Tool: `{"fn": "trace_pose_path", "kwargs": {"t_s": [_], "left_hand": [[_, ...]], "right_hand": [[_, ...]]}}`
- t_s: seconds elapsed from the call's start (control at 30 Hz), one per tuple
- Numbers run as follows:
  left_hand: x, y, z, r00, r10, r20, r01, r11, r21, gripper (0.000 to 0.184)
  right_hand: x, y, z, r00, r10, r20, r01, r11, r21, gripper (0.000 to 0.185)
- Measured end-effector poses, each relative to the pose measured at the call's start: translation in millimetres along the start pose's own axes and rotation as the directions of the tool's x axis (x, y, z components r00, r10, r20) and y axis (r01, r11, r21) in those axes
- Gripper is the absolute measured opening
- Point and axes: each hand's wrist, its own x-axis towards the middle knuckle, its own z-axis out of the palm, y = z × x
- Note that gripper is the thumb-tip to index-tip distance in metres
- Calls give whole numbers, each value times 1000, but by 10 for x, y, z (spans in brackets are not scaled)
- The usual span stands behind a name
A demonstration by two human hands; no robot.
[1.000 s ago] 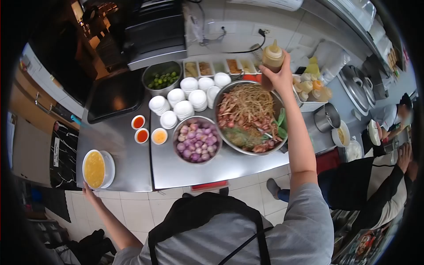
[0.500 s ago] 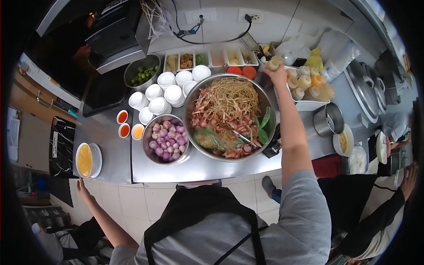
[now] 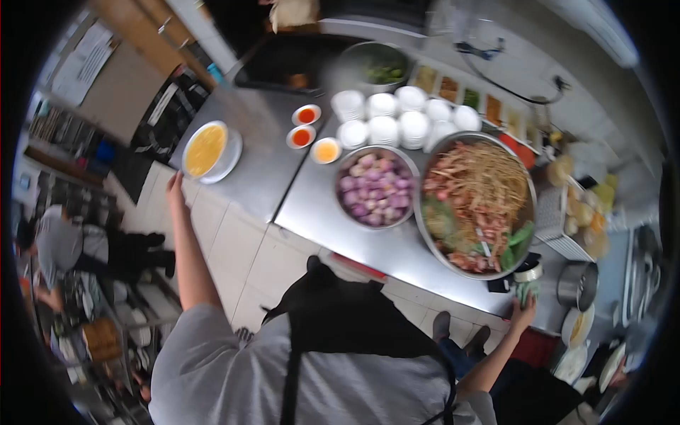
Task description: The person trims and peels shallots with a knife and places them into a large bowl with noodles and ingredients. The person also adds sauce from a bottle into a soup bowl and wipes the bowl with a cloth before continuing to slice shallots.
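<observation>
"Taking twelve as straight out from the chest, where's the white bowl [image 3: 228,161] with the yellow filling [image 3: 206,150]?"

"Between one and two o'clock from the left hand [image 3: 174,188], on the steel counter [image 3: 244,180], right by the near edge. The fingertips are at its near side, and I see nothing between the two."

"Is it gripped?"

"I can't tell. The fingers look narrow, bunched together, but how they meet the bowl is lost to me. As for a long axis, the filling's oval leans from seven toward one, though a round bowl seen aslant would look like that."

"And the right hand [image 3: 524,312]?"

"Much farther off, past the other end of the spread. It's at a small green thing [image 3: 527,290], cloth-like, at its twelve. Too blurred to say whether the fingers are closed on it."

"What's around?"

"From the white bowl, two red sauce cups [image 3: 301,137] sit just short of three, an orange sauce cup [image 3: 326,150] at three. The onions [image 3: 375,187] lie between three and four, well apart. The big mixing bowl [image 3: 440,256] stands at eleven from the right hand, so both steel-held heaps fill the counter between the hands."
</observation>
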Motion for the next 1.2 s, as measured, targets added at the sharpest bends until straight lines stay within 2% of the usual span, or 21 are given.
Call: {"fn": "trace_pose_path", "kwargs": {"t_s": [0.03, 0.1, 0.17, 0.23, 0.3, 0.33, 0.4, 0.43, 0.47, 0.5, 0.53, 0.57, 0.63, 0.67, 0.73, 0.8, 0.9, 0.97, 1.03, 1.13, 1.2], "left_hand": [[110, -41, -21, 999, -6, -44, 7, 999, 32, 43], [259, -16, -24, 997, -32, -77, 29, 999, -34, 41], [408, -14, -109, 997, -26, -67, 23, 999, -42, 40], [749, -196, -272, 998, -29, -59, 28, 999, -14, 40], [1034, -349, -386, 998, 12, -58, -10, 999, 34, 40], [1155, -387, -421, 1000, 14, -27, -13, 1000, 14, 40], [1329, -480, -373, 1000, 22, 18, -22, 1000, -16, 39], [1426, -539, -348, 999, 29, 35, -29, 999, -18, 39], [1613, -744, -289, 994, 73, 84, -70, 997, -42, 41], [1595, -701, -225, 991, 36, 133, -28, 998, -58, 44], [1727, -883, -118, 989, 11, 146, -3, 998, -55, 46], [1579, -721, -60, 977, -13, 214, 28, 997, -68, 48], [1591, -817, 127, 959, 18, 281, -6, 999, -43, 50], [1520, -779, 207, 950, 20, 311, 3, 997, -74, 49], [1486, -787, 345, 936, 16, 351, 23, 994, -106, 47], [1497, -844, 439, 924, -11, 382, 128, 951, -281, 43], [1448, -760, 487, 928, -101, 359, 249, 885, -394, 39], [1471, -794, 496, 919, -123, 374, 283, 866, -411, 38], [1465, -842, 492, 910, -145, 389, 317, 848, -426, 37], [1452, -822, 536, 916, -173, 362, 336, 823, -457, 35], [1404, -795, 534, 932, -164, 324, 304, 838, -453, 34]], "right_hand": [[-106, -71, -53, 996, 81, 29, -82, 995, 57, 31], [-245, -211, -248, 899, 414, 143, -419, 908, 7, 30], [-326, -367, -547, 840, 541, -46, -541, 841, 23, 26], [-318, -575, -1007, 858, 512, -47, -453, 796, 402, 34], [-201, -1702, -1457, 824, 551, 132, -351, 313, 882, 44], [-164, -2141, -1553, 822, 538, 188, -351, 218, 911, 54], [-52, -3082, -1448, 946, 200, 255, -271, 57, 961, 58], [-30, -3705, -1363, 954, 29, 299, -300, 60, 952, 58], [-22, -4348, -1194, 938, -6, 345, -342, 125, 931, 56], [48, -4989, -1036, 889, -251, 384, -356, 151, 922, 51], [68, -5557, -777, 841, -337, 424, -353, 251, 901, 48], [45, -6157, -548, 824, -412, 389, -233, 379, 896, 45], [22, -7010, 208, 705, -561, 434, -226, 402, 887, 35], [28, -7391, 596, 663, -640, 388, -133, 409, 903, 28], [67, -8125, 1030, 645, -629, 434, -46, 535, 843, 27], [134, -8676, 1588, 676, -645, 356, -47, 445, 894, 29], [213, -9215, 1929, 650, -661, 375, -139, 381, 914, 31], [189, -9380, 1781, 481, -731, 484, -362, 337, 869, 30], [90, -9327, 1666, 495, -713, 496, -349, 360, 865, 29], [-103, -9037, 1524, 600, -672, 434, -305, 309, 901, 29], [-330, -8835, 1532, 732, -568, 375, -252, 286, 925, 30]]}}
